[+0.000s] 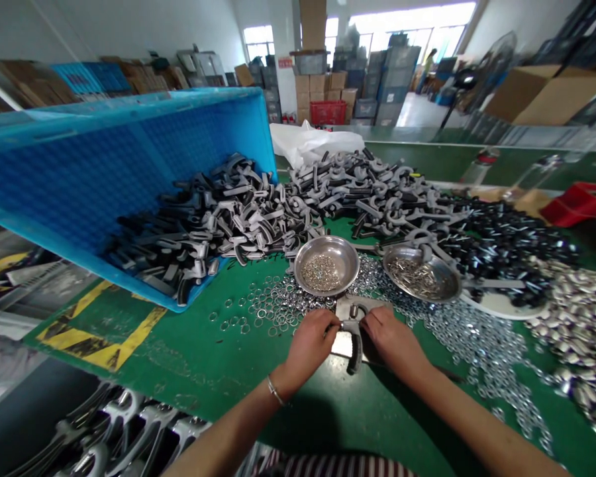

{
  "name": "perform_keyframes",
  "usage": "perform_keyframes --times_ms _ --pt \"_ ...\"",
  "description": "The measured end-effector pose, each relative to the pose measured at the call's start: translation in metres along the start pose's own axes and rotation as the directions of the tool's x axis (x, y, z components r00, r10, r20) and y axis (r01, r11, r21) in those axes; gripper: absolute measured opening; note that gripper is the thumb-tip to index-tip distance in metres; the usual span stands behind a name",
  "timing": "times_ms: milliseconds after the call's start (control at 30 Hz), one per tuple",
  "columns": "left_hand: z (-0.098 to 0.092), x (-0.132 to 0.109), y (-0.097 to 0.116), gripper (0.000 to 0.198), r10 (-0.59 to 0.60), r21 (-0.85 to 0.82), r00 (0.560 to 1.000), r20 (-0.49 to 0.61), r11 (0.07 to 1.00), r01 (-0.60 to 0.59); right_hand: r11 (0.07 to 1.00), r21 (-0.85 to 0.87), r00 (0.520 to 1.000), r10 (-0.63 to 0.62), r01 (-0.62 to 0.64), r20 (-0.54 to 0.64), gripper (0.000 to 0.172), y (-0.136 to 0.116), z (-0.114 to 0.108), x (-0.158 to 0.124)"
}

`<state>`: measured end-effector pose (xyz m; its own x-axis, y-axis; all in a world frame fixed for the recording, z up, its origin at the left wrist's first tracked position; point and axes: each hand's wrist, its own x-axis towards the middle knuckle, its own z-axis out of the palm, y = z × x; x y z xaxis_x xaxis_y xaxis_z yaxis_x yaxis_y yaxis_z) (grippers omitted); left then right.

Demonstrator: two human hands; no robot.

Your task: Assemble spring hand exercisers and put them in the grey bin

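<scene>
Two metal bowls [346,260] [446,283] here, one blue crate [144,159] at the counter's [198,371] left edge, two hands [310,336] [391,336], one handle [355,352] between them!

Neither the red sign [285,62] nor handwriting [252,258] on the table [189,358] is legible.

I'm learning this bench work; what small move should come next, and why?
Probably steady the gray-and-black handle with the left hand while the right hand adjusts its upper end: both hands are at that end, over the metal plate.

Left hand [312,339] curled, fingertips [334,320] pinched; right hand [388,335] curled, close to left hand; bare forearms [241,423] angled inward
</scene>
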<state>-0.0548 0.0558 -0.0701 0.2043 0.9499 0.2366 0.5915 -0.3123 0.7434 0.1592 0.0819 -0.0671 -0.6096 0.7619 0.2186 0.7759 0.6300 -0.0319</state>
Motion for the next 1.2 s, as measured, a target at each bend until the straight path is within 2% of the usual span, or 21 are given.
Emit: perform_keyframes --times_ms 167,400,500,667,1000,1067,1200 --pt "-0.001 -0.001 0.0 0.011 -0.005 -0.01 1.0 0.007 1.0 0.005 0.998 -0.029 0.998 -0.052 0.053 0.03 0.028 -0.005 -0.003 -0.007" --pt "-0.005 -0.011 0.003 0.012 -0.028 -0.031 1.0 -0.005 0.999 0.028 0.994 -0.029 0.994 -0.1 0.101 0.047 0.055 -0.003 -0.001 -0.036" --pt "-0.007 -0.016 0.002 0.013 -0.035 -0.043 0.999 -0.013 0.998 0.034 0.994 -0.04 0.993 -0.094 0.097 0.067 0.062 -0.001 0.0 -0.042" --pt "-0.008 -0.022 0.0 0.011 -0.043 -0.065 0.999 -0.028 0.997 0.041 0.999 -0.024 0.997 -0.044 0.045 0.061 0.062 -0.004 -0.002 -0.04" --pt "-0.008 -0.033 0.0 0.01 -0.067 -0.103 0.997 -0.03 0.993 0.063 0.997 -0.052 0.994 -0.059 0.064 0.089 0.061 -0.006 0.0 -0.04" --pt "-0.007 -0.034 0.002 0.01 -0.066 -0.095 0.997 -0.033 0.994 0.062 0.999 -0.004 0.995 -0.049 0.049 0.092 0.06 -0.005 -0.001 -0.039" --pt "-0.008 -0.034 0.007 0.01 -0.06 -0.092 0.996 -0.06 0.994 0.055 0.969 0.246 0.997 -0.022 0.003 0.075 0.053 0.005 -0.008 -0.032"
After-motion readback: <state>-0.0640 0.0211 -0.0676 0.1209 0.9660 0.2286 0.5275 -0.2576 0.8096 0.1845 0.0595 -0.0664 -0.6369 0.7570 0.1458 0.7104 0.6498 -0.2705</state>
